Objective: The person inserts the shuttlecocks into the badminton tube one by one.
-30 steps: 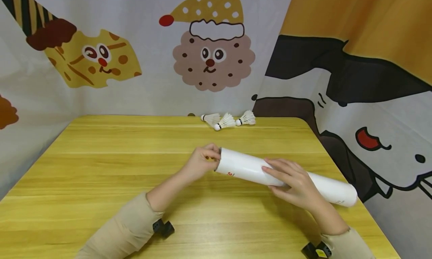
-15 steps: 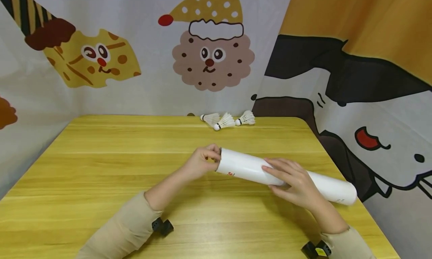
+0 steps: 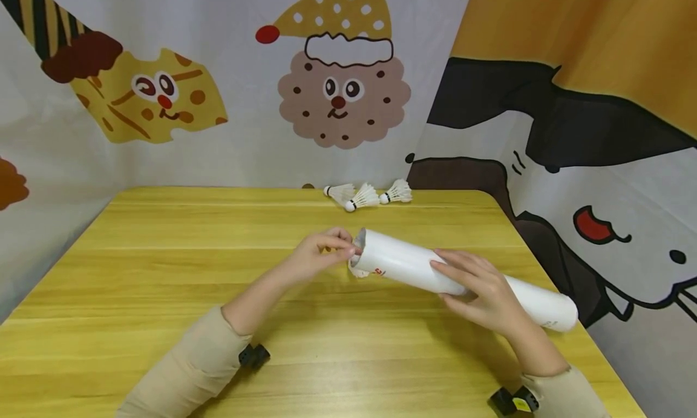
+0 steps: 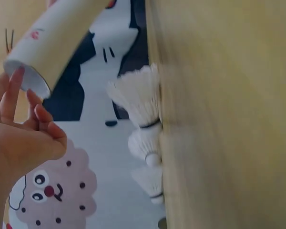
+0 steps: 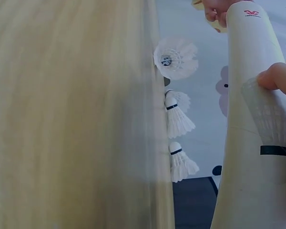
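Note:
A white shuttlecock tube (image 3: 400, 261) slants across the right half of the table in the head view, its open mouth toward the left. My right hand (image 3: 479, 291) grips it around the middle; the thumb shows over a printed shuttlecock picture in the right wrist view. Beside the mouth is my left hand (image 3: 321, 251). One of its fingers (image 4: 14, 90) reaches into the opening, while the others are loosely bent. Just under the mouth, partly hidden by the tube, sits a shuttlecock (image 5: 175, 58), its feather skirt turned up. The inside of the tube is mostly hidden.
At the table's back edge lie three more shuttlecocks (image 3: 362, 197), close together. Behind the wooden table (image 3: 190, 248) hangs a cartoon-printed curtain (image 3: 239, 158). The far end of the tube comes near the table's right edge.
The tube's mouth has shifted slightly right and up, and feathers now show beneath it. My left hand has drawn back a little, its fingers straighter. My right hand has moved slightly right with the tube.

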